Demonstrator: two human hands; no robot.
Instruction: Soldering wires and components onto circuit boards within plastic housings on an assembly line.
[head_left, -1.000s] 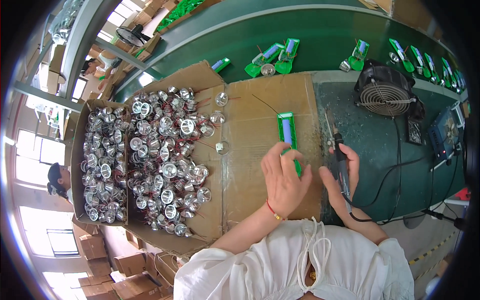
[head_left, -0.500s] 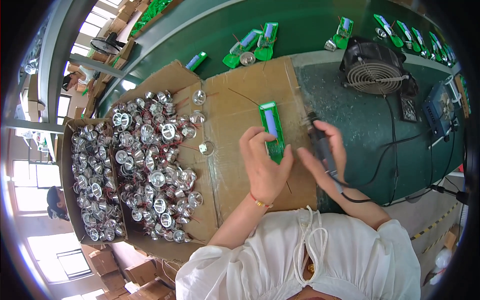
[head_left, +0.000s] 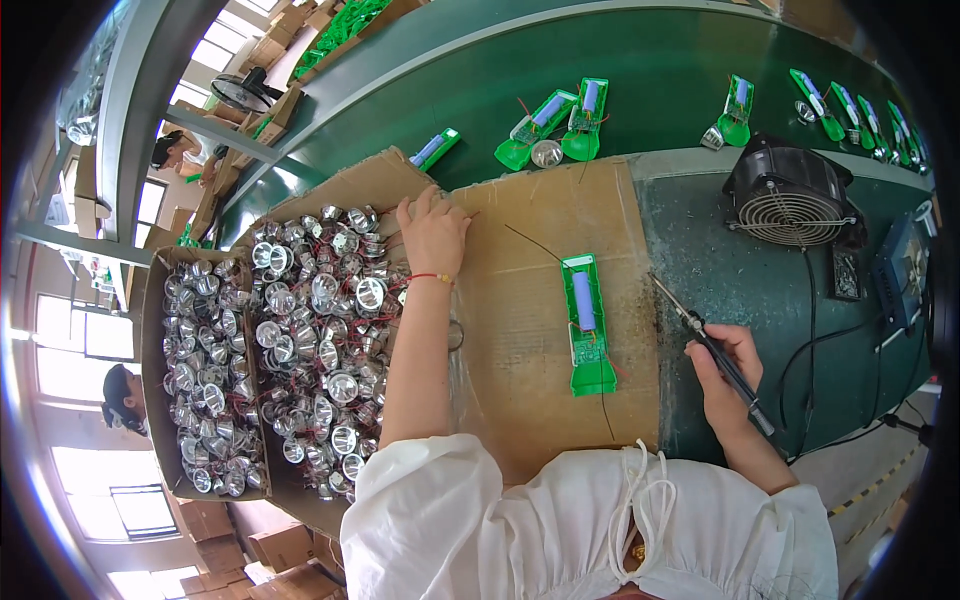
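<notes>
My left hand (head_left: 434, 238) reaches over the top right edge of the heap of silver reflector cups (head_left: 330, 300), fingers apart and bent downward. A thin red wire sticks out beside its fingers; whatever lies under the palm is hidden. In my right hand (head_left: 735, 375) is a soldering iron (head_left: 715, 350), its tip pointing up and left. Between the hands, a green torch housing (head_left: 594, 375) with a blue cylindrical battery (head_left: 584, 300) and a circuit board lies on the cardboard sheet (head_left: 500, 380). Dark wires stick out from both its ends.
A cardboard box (head_left: 158, 400) holds more reflector cups at the left. Several green housings (head_left: 583, 135) lie along the far green bench. At the right stand a black fan (head_left: 790, 195) and a blue soldering station (head_left: 905, 265), with cables on the bench. Other people (head_left: 125, 395) are visible at far left.
My left hand has left the green housing and moved up and left to the reflector cups. My right hand with the soldering iron has drawn back to the right. The view has shifted.
</notes>
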